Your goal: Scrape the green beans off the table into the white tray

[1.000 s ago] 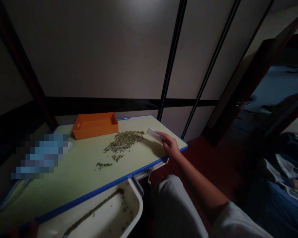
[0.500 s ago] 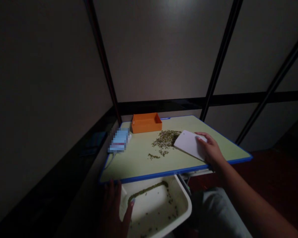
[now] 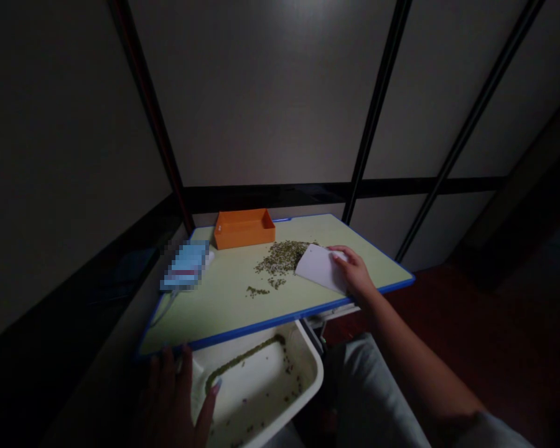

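My right hand (image 3: pixel 354 272) grips a flat white scraper (image 3: pixel 322 267) with a small hole in one corner, thumb on top. Its far edge meets a spread of small greenish-brown grains (image 3: pixel 282 256) on the pale table (image 3: pixel 214 314). Two smaller patches of grains lie nearer the front. At lower left, my left hand (image 3: pixel 175 398) is in shadow with fingers stretched apart. Its fingertips are near the blue table edge, and its thumb reaches over the white basin (image 3: pixel 310 373). Grains line the basin's far inner side and dot its floor.
An orange open box (image 3: pixel 245 230) stands at the back left of the table. Nearer the left edge is a blurred-out light-blue item (image 3: pixel 185 264) with a cable. Dark-trimmed wall panels (image 3: pixel 270 112) rise behind. My knee (image 3: pixel 368 386) is right of the basin.
My view has turned right, so everything appears shifted left. The scraper stays in my right hand at the grains' edge, and my left hand stays by the basin.
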The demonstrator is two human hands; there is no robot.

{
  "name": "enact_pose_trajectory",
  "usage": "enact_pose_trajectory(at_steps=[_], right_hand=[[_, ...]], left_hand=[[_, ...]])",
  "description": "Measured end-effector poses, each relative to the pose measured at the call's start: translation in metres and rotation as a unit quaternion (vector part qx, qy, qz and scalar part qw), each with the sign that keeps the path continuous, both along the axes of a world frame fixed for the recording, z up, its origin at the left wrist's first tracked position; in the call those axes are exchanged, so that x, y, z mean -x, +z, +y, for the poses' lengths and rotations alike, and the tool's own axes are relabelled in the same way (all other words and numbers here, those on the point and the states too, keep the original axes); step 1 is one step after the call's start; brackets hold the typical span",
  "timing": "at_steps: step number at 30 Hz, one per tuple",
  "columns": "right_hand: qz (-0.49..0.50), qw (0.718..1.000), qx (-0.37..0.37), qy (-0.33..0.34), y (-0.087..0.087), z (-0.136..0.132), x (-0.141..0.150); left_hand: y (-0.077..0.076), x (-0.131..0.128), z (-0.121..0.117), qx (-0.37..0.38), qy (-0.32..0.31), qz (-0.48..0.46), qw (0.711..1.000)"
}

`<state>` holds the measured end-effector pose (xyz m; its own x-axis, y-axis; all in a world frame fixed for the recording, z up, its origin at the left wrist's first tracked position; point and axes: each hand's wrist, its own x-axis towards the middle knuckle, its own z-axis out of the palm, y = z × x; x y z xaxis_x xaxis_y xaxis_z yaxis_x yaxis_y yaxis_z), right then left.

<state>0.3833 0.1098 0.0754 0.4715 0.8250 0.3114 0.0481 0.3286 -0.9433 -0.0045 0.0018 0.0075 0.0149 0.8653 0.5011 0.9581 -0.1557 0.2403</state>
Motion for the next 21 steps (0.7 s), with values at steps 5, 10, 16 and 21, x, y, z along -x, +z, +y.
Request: enact_pose_trajectory(at_steps=[5, 10, 16, 21], right_hand=[[0.057, 0.998, 0.013, -0.01, 0.004, -0.003, 0.014], [0.098, 0.993, 0.028, 0.062, 0.009, -0.006, 0.051], [0.092, 0.992, 0.022, 0.086, 0.01, -0.001, 0.075], [0.068, 0.994, 0.013, 0.082, 0.002, 0.0, 0.072]], left_hand=[[-0.003, 0.002, 0.003, -0.014, -0.022, 0.03, 0.999], [-0.003, 0.005, 0.002, 0.005, -0.031, 0.006, 0.999], [-0.001, 0.003, -0.002, 0.016, -0.025, -0.04, 0.999], [-0.004, 0.0, -0.004, 0.007, -0.013, -0.053, 0.998]])
